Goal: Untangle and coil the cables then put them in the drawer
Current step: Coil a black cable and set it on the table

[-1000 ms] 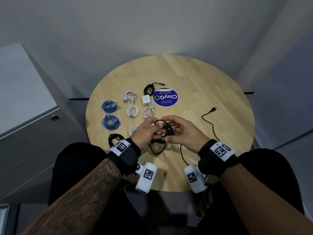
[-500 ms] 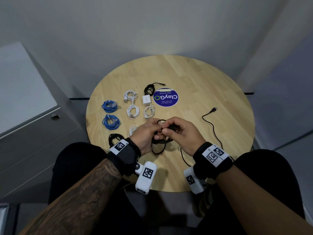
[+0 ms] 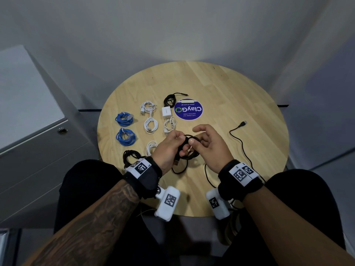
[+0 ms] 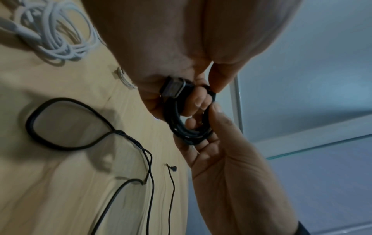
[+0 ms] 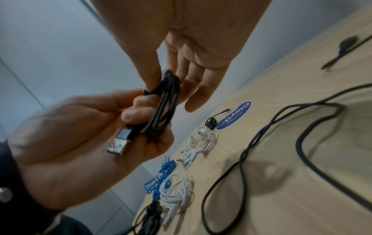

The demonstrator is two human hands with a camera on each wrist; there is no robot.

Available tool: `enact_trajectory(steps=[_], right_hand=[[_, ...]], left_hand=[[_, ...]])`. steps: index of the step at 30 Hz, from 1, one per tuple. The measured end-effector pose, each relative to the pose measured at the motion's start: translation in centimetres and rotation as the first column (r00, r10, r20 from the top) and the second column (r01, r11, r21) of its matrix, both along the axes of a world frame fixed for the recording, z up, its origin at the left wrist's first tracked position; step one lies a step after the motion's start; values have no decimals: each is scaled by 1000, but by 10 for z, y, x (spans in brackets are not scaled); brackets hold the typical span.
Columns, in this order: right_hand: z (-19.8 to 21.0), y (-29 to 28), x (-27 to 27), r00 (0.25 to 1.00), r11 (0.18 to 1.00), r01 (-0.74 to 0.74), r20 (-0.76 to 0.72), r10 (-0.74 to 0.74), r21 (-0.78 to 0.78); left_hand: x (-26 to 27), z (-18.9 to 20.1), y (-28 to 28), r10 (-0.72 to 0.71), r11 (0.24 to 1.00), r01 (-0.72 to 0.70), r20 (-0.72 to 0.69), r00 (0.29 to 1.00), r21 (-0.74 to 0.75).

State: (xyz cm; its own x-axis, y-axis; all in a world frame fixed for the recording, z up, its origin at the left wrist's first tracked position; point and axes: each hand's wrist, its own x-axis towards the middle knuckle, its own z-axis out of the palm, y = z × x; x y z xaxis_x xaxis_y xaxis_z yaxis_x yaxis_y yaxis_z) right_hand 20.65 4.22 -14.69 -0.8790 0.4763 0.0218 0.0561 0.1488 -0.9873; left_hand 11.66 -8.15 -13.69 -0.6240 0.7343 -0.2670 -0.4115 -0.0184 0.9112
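Above the near edge of the round surface (image 3: 221, 89), the left hand (image 3: 169, 148) grips a coiled black cable (image 3: 189, 150) (its USB plug (image 5: 120, 140) lies against the palm); the right hand (image 3: 211, 146) pinches the coil's top with its thumb, other fingers loosely extended. The cable's free tail trails across the surface.

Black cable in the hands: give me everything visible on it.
The thin black cable is partly wound into a small coil of several loops. The left hand grips the coil, its metal USB plug lying on the palm; the right hand pinches the top. The uncoiled rest trails in loose curves over the round wooden table, ending in a small connector.
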Motion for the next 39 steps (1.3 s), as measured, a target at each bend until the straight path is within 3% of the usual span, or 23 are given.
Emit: enact_trajectory(steps=[6, 13, 20, 25, 30, 34, 39], right_hand=[[4, 2, 1, 995, 987, -98, -35, 95, -131], [13, -1, 4, 991, 970, -130, -37, 125, -206], [13, 5, 2, 984, 978, -179, -34, 177, -111], [9, 3, 2, 993, 993, -121, -11, 121, -12], [3, 1, -1, 997, 996, 74, -28, -73, 41], [3, -1, 0, 985, 982, 170, -40, -168, 78], [3, 0, 0, 993, 993, 119, -21, -119, 10]], left_hand=[[-3, -5, -2, -60, 998, 60, -93, 994, 6], [-4, -4, -8, -136, 990, 118, -339, 931, -74], [-5, 0, -9, -131, 991, 131, -208, 969, -18], [-2, -4, -8, -128, 990, 93, -392, 911, -108], [9, -3, -6, -113, 992, 63, -557, 823, -108], [10, -5, -1, -89, 995, 50, -554, 828, -86], [5, -6, -1, -46, 995, -12, -563, 825, -100]])
